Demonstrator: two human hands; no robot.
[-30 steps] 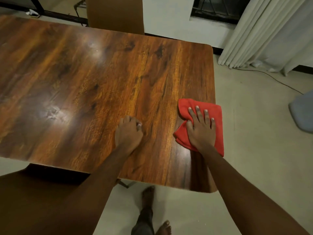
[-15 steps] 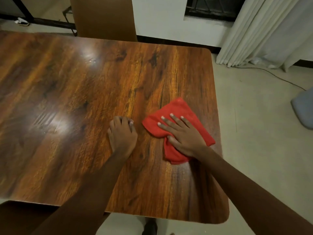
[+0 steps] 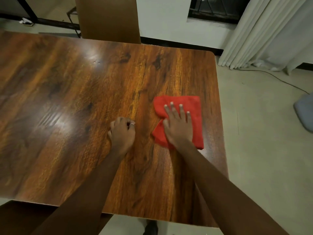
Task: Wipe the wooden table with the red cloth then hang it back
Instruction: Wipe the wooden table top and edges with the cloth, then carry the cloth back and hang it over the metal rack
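Right hand (image 3: pixel 177 128) flat, fingers spread, pressing on red cloth (image 3: pixel 193 114), rumpled and folded, right of frame centre near the wooden table (image 3: pixel 67 99) right edge, left hand (image 3: pixel 122 133) curled loosely, knuckles on bare wood beside it

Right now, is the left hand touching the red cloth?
Apart. The head view shows bare wooden table between the curled left hand and the red cloth.
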